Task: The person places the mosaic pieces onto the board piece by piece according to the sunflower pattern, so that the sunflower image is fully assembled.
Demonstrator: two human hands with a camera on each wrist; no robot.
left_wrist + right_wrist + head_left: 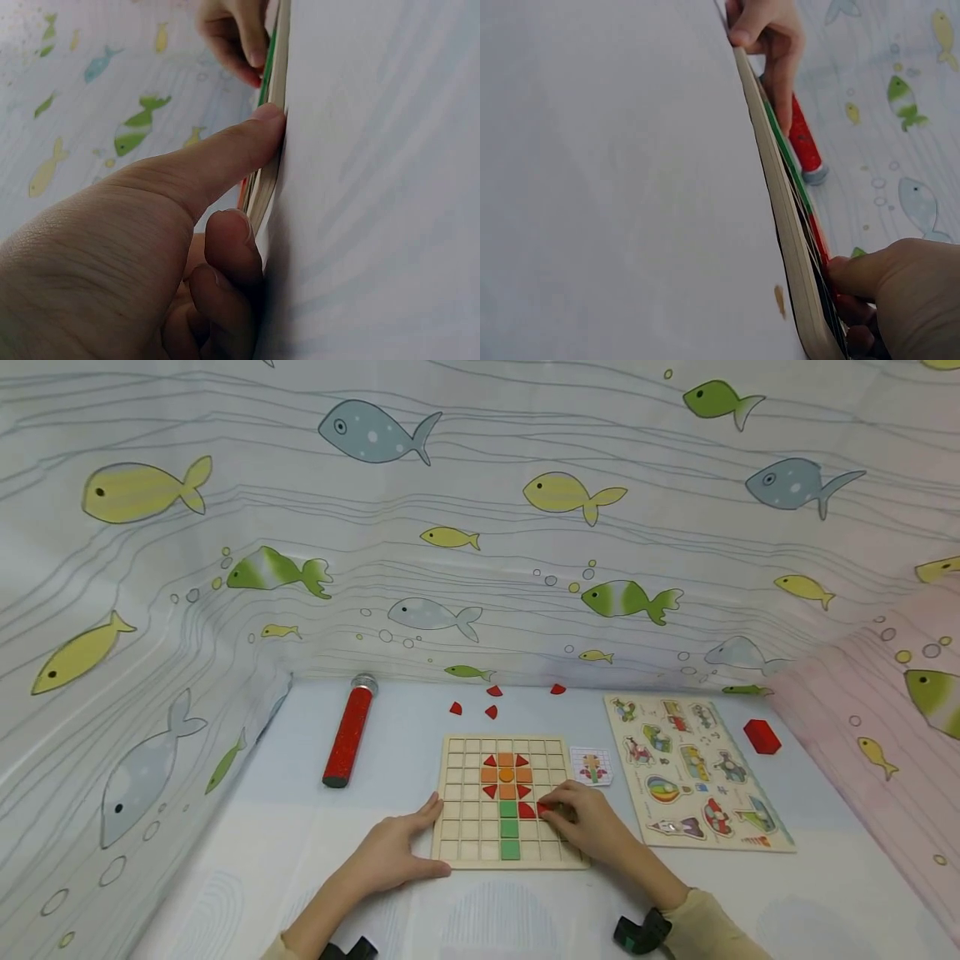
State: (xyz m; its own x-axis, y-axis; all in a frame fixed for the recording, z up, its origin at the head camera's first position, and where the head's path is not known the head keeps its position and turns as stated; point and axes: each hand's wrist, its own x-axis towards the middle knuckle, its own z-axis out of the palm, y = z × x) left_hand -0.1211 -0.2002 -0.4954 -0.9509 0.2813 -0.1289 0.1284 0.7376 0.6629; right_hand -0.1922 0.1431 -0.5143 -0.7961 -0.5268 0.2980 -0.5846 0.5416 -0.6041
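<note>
A wooden grid board (468,864) lies on the table. My left hand (393,852) steadies its near left corner, thumb along the front edge and fingertips at the left side. On the grid, green squares (509,829) form a column beneath orange squares (507,791) around an orange disc (507,774), with small red triangles (490,761) at the corners. One red quarter-circle piece (527,811) sits right of the top green square. Beside it, my right hand (592,827) pinches another red piece (543,808) between thumb and fingers, low over the grid; fingertips partly cover it.
A small pattern card (591,767) lies right of the grid. Several red pieces (491,712) are scattered beyond it. A red tube (348,739) is at left. At right are a wooden picture puzzle (637,810) and a red hexagonal block (762,737). Fish-print cloth (480,568) rises behind.
</note>
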